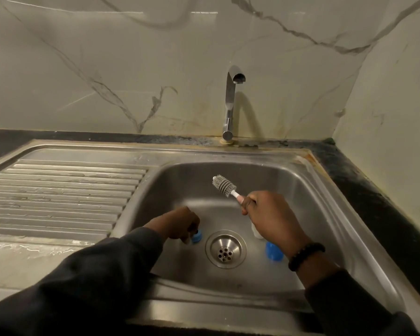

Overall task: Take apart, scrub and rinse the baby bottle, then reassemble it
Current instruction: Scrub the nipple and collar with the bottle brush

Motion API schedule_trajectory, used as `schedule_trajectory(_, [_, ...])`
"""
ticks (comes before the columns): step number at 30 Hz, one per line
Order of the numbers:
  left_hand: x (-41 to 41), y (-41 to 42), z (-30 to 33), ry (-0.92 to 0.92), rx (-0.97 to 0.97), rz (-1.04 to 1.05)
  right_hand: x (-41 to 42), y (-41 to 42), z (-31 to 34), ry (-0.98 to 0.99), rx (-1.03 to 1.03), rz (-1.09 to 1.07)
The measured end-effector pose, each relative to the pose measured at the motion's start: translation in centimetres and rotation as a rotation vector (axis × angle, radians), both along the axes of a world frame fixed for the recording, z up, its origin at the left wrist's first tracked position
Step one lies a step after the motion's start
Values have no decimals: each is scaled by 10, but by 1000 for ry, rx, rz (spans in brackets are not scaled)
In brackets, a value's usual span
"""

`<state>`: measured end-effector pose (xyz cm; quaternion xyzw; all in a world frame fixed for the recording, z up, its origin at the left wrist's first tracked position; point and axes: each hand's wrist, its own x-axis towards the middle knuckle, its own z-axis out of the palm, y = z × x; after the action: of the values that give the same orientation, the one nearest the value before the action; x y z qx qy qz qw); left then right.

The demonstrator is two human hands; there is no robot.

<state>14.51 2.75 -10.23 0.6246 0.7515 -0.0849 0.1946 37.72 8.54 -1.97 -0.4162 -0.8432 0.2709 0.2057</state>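
Left hand (pixel 180 223): fingers curled on a small blue bottle part (pixel 196 236) on the sink (pixel 313 197) floor, beside the drain (pixel 226 248).
Right hand (pixel 269 214): fingers grip the brush (pixel 224 185), bristles raised.
Blue cap (pixel 274 251): right of drain.

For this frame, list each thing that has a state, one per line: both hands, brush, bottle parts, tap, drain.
Left hand: fingers curled round a small blue part on the sink floor.
Right hand: grips the bottle brush, bristles raised above the basin.
Blue piece: lies on the sink floor, untouched, partly hidden by the right wrist.
Tap: no water running.
Drain: strainer in place, unblocked.
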Motion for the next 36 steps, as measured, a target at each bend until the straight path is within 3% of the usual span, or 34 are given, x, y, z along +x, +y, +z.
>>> schedule_trajectory(5, [0,10,-9,68,-95,-158,-4,0,-2,-26,11,25])
schedule_trajectory(10, [2,14,-13,65,-137,-101,-4,0,-4,-40,28,22])
schedule_trajectory(18, [-22,18,-7,154,259,-100,-4,-3,-5,-51,53,18])
schedule_trajectory(27, [-6,33,-36,291,-57,-120,-5,-3,-8,-61,78,-12])
schedule_trajectory(30, [-4,37,-34,250,-16,-99,-4,-2,-8,-49,95,-18])
schedule_trajectory(33, [0,40,-13,161,156,-6,-4,-2,-8,-39,94,-34])
schedule_trajectory(36, [-5,37,15,-169,411,228,-2,-1,-6,-45,130,-80])
